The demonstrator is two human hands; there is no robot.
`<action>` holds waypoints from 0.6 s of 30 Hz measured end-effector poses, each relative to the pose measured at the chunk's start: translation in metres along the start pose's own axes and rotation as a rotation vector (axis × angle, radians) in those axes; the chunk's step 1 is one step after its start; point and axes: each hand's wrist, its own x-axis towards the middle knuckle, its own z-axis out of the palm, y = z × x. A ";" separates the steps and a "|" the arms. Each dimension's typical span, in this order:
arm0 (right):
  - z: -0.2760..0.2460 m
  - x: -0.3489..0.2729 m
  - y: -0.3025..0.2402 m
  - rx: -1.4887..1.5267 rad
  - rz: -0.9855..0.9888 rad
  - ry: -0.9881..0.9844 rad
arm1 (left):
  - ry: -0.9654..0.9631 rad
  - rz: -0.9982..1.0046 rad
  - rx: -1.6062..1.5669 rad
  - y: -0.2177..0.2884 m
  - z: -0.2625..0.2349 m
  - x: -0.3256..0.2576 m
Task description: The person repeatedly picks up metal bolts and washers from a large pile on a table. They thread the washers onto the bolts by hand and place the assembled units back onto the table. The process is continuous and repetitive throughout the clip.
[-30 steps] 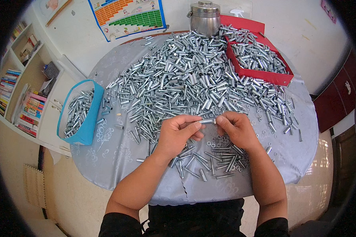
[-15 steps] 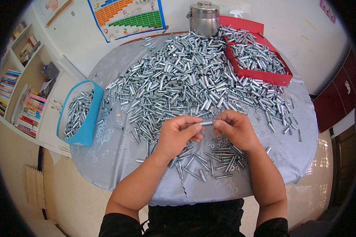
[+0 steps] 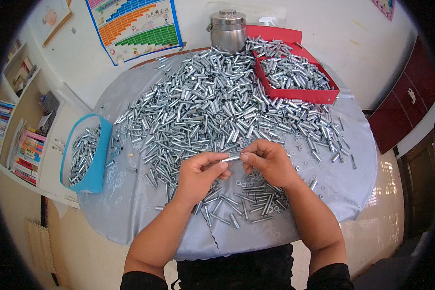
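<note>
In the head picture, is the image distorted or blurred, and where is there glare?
Head view: fisheye bends the round table's edge and leaves black corners. Centre is sharp: both the left hand and right hand grip one small metal tube. Glare glints on the pile of metal tubes and the steel pot.

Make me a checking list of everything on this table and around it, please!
Surface: round table under a grey patterned cloth.
Job's things: small silver metal tube pinched between left hand and right hand.
Clutter: big heap of metal tubes; small pile under the hands; blue bin and red tray holding tubes; steel pot.
Grippers: both hands shut on the tube.
Cables: nothing seen.
Surroundings: wall chart, bookshelf, dark red cabinet.
</note>
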 end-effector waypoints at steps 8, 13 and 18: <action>0.001 0.000 0.000 -0.018 -0.002 -0.009 | 0.005 0.062 0.106 -0.001 0.003 -0.004; 0.001 0.001 -0.002 -0.025 0.065 0.012 | 0.017 0.210 0.215 -0.011 0.002 -0.006; 0.000 0.002 -0.001 0.047 0.098 0.016 | 0.044 0.260 0.249 -0.010 0.002 -0.005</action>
